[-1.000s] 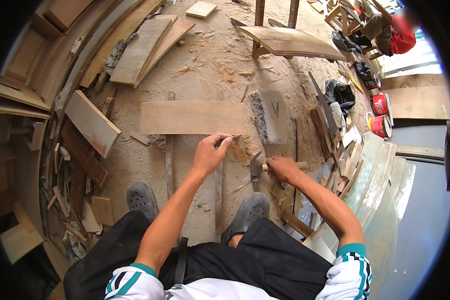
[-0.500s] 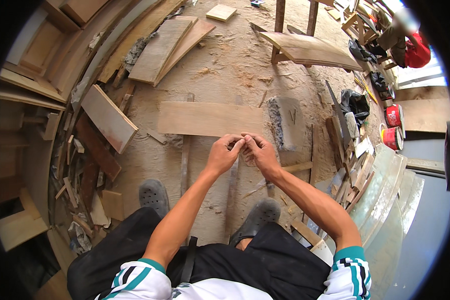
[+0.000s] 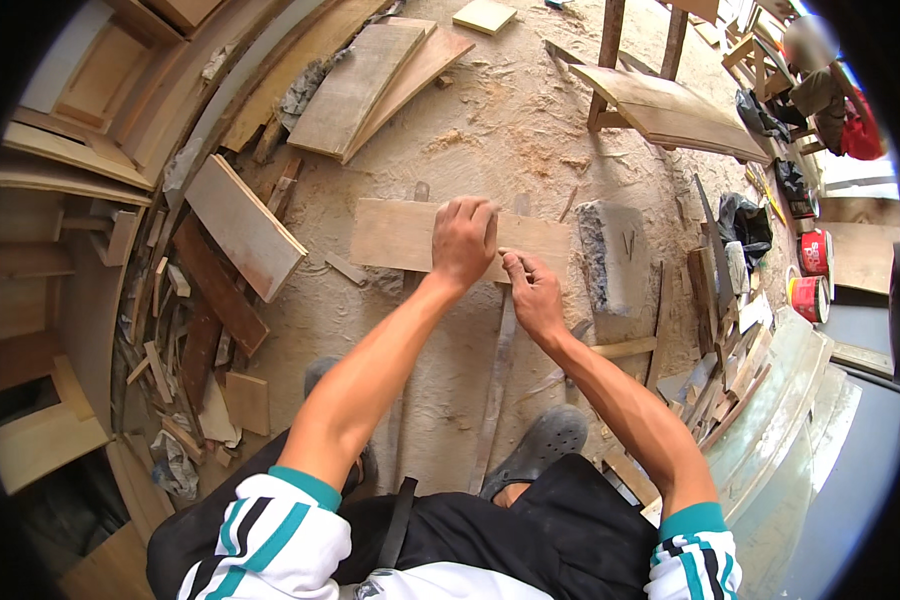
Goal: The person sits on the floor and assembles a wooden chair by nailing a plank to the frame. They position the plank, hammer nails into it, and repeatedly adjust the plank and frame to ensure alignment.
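Note:
A pale rectangular wooden board [image 3: 390, 232] lies crosswise in front of me on two narrow strips [image 3: 494, 370]. My left hand [image 3: 464, 240] is over the middle of the board, its fingers curled down and closed. What they hold, if anything, is hidden beneath the hand. Beside it, at the board's near edge, my right hand [image 3: 535, 292] is closed in a pinch, thumb and forefinger together near the left fingertips. Anything between those fingers is too small to name.
A rough grey block [image 3: 612, 260] sits right of the board. Stacked planks [image 3: 360, 90] lie beyond it. Wood offcuts [image 3: 220, 285] crowd the left; paint cans [image 3: 808, 298] and curved translucent sheets [image 3: 770, 400] stand right. A low wooden bench [image 3: 670, 108] and another person [image 3: 855, 125] are farther off.
My left hand has moved forward from the near edge onto the board and turned fingers down. The right hand remains pinched near the edge. The whole view has shifted, with surroundings farther right.

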Available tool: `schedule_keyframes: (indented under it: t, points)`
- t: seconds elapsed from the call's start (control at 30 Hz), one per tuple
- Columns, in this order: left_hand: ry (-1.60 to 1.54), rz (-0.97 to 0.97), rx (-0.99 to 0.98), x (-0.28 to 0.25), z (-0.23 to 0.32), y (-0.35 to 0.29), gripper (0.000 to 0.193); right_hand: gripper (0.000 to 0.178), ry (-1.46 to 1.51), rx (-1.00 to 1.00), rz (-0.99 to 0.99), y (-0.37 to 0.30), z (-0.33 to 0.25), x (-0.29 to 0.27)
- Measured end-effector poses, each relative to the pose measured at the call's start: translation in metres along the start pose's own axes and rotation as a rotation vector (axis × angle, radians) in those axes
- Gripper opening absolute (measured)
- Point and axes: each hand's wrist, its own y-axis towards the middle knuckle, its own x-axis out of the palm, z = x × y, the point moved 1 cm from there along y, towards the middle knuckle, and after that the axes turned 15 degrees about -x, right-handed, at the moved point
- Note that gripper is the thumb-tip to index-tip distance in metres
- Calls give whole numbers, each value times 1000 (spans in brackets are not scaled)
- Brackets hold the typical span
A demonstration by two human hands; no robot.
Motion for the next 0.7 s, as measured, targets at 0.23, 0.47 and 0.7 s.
schedule_keyframes:
  t: [0.23, 0.47, 0.7]
  points:
    - [119, -131, -99, 26, -21, 26, 15, 26, -74, 7, 67, -2, 3, 10]
    - [465, -317, -247, 46, -2, 33, 26, 23, -63, 26, 149, -2, 10, 11]
    - [230, -409, -235, 50, -1, 37, 30, 27, -39, 237, 238, 3, 0, 9]
